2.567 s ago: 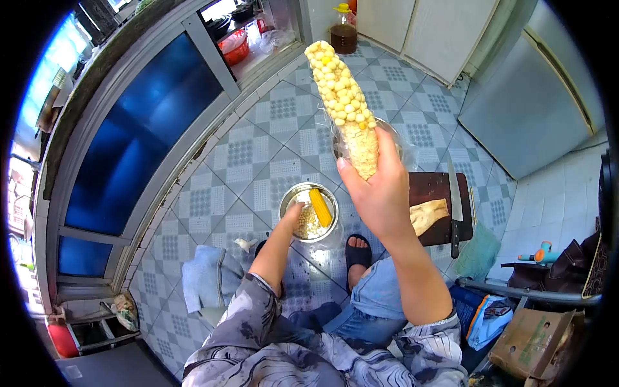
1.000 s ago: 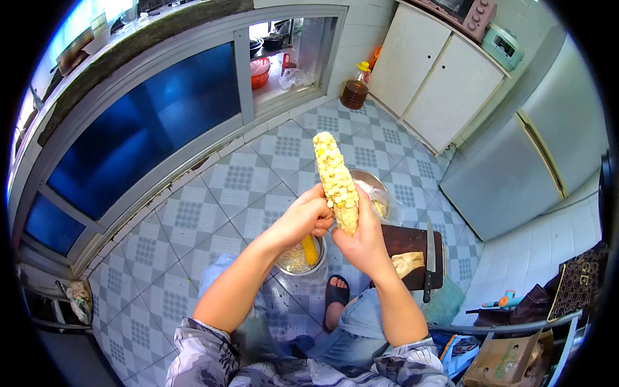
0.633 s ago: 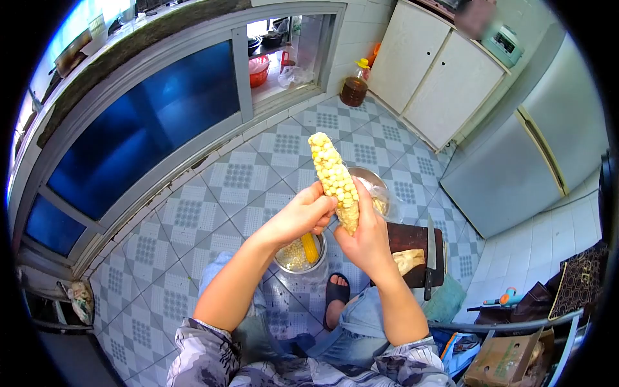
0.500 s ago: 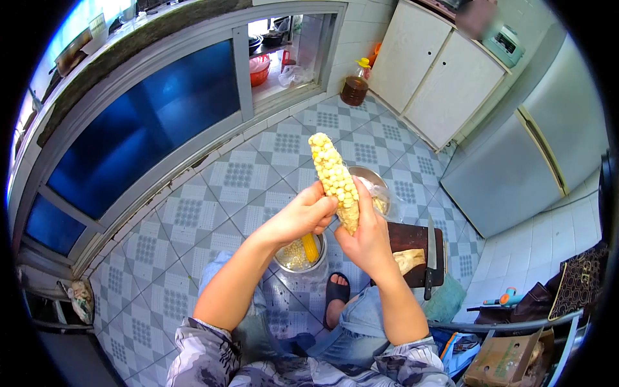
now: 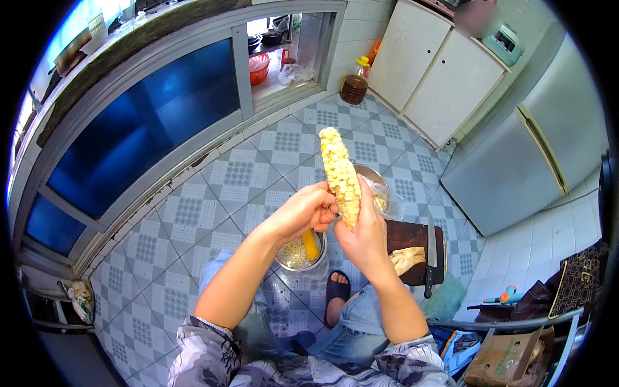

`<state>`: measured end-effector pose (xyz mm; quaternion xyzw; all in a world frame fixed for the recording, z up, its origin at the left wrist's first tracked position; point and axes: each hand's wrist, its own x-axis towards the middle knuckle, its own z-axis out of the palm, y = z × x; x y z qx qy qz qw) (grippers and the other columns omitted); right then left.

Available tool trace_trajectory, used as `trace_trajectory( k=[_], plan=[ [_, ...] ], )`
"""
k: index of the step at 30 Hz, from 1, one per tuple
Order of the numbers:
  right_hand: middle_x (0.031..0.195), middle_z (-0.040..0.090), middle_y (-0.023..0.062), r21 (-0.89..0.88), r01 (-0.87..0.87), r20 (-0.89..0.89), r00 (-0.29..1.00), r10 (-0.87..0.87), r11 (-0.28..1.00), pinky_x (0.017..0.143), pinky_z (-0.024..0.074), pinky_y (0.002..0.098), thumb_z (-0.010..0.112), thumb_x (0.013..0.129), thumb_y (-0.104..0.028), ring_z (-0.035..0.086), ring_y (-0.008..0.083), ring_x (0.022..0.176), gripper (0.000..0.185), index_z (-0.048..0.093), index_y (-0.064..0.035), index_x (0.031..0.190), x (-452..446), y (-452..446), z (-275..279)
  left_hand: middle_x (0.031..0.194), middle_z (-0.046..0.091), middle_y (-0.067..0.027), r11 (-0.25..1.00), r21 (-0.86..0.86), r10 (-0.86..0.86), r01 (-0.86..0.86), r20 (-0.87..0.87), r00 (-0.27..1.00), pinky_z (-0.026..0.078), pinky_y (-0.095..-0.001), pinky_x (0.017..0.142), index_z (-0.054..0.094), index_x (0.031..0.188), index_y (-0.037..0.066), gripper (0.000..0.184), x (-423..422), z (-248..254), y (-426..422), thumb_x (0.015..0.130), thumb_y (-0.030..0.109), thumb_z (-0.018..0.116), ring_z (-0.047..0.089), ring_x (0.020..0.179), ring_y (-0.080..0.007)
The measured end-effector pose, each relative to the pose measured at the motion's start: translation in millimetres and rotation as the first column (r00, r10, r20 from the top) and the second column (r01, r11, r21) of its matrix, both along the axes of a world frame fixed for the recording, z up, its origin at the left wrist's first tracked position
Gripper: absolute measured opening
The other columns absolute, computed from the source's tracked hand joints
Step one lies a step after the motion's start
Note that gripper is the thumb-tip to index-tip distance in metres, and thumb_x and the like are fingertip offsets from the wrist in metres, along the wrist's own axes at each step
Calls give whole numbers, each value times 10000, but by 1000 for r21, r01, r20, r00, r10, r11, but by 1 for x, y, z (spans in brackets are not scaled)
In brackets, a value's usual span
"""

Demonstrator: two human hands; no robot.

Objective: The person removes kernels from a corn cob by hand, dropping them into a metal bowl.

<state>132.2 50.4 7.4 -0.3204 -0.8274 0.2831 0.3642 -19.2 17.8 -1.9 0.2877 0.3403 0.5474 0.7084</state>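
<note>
A pale corn cob (image 5: 340, 169) stands nearly upright in my right hand (image 5: 365, 237), whose fingers wrap round its lower end, where kernels are gone. My left hand (image 5: 304, 213) is beside the cob's lower left side with its fingers curled; whether a loose kernel is between them is too small to tell. Below my left hand, a metal bowl (image 5: 322, 255) on the floor holds loose kernels and a yellow cob (image 5: 311, 245). Behind my right hand is a second metal bowl (image 5: 369, 171) with a plastic bag in it.
Right of my right hand lies a dark cutting board (image 5: 412, 233) with a knife (image 5: 431, 251) and a pale, flattish piece (image 5: 407, 259). An oil jug (image 5: 354, 84) stands by the white cabinet (image 5: 451, 97). A fridge (image 5: 509, 161) is at right, a cardboard box (image 5: 506, 358) at lower right.
My left hand has come down from the bowl's level to the cob, and my right hand has lowered the cob. Lately the cob has tilted more upright, and my left fingers have shifted slightly off it.
</note>
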Motion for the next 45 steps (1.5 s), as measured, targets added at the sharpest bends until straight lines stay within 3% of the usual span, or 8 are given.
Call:
trace_trajectory(
  k=[6, 12, 14, 20, 23, 25, 33, 45],
  plan=[
    [1134, 512, 295, 90, 116, -52, 992, -111, 989, 759, 475, 450, 568, 750, -77, 568, 433, 934, 693, 232, 51, 1342, -2, 3, -7, 717, 470, 11, 991, 36, 121, -127, 137, 983, 351, -210, 489, 518, 998, -10, 222, 6, 1, -1, 873, 174, 513, 418, 573, -61],
    [1149, 498, 273, 181, 140, 69, 986, -154, 974, 757, 482, 431, 584, 761, -91, 559, 409, 973, 710, 210, 36, 1351, -6, -3, -7, 818, 535, 32, 941, 294, 299, -169, -488, 820, 324, -171, 488, 475, 1136, 25, 302, 19, 4, -4, 915, 227, 517, 417, 601, -6],
    [1133, 506, 268, 175, 119, 78, 988, -135, 977, 758, 483, 426, 589, 759, -92, 558, 407, 973, 713, 211, 23, 1352, -5, -3, -6, 821, 538, 28, 928, 314, 326, -202, -416, 849, 320, -173, 483, 469, 1145, 24, 301, 23, -5, 1, 921, 221, 505, 406, 585, -9],
    [1151, 517, 233, -356, -114, -200, 979, 43, 928, 842, 464, 372, 574, 743, -25, 564, 343, 1033, 686, 238, -31, 1341, -7, 7, -18, 765, 492, 34, 930, 335, 284, -154, -385, 878, 318, -187, 478, 462, 1145, 19, 278, 16, -1, -7, 943, 209, 438, 373, 552, -22],
    [952, 557, 107, -240, -174, -228, 966, 119, 955, 527, 484, 253, 526, 729, 76, 585, 154, 690, 699, 226, -45, 1349, -6, 7, -21, 701, 431, 48, 939, 313, 278, -142, -447, 850, 306, -194, 471, 461, 1160, 24, 277, 16, -11, -6, 938, 174, 390, 348, 535, -29],
    [1178, 496, 198, -335, -226, -277, 952, 134, 915, 908, 429, 341, 558, 726, 13, 524, 261, 1094, 709, 212, 12, 1345, -7, 6, -19, 671, 397, 56, 942, 297, 287, -157, -470, 835, 296, -196, 467, 459, 1174, 27, 287, 17, -13, -5, 929, 142, 362, 333, 527, -31],
    [1147, 519, 196, -340, -170, -246, 965, 87, 925, 869, 448, 342, 581, 727, -21, 557, 262, 1043, 724, 210, 18, 1347, -4, 6, -15, 676, 366, 43, 997, 73, 28, -30, 22, 999, 224, -191, 421, 447, 988, 69, 160, 8, -7, -1, 842, 119, 409, 276, 502, -25],
    [978, 605, 243, -140, -48, -81, 996, 37, 989, 754, 496, 395, 585, 739, -69, 623, 375, 887, 743, 190, 0, 1364, -2, 2, -12, 681, 369, 54, 979, 167, 168, -116, -345, 923, 256, -194, 463, 461, 1077, 55, 250, 19, -8, -4, 897, 177, 337, 305, 539, -36]
  ],
)
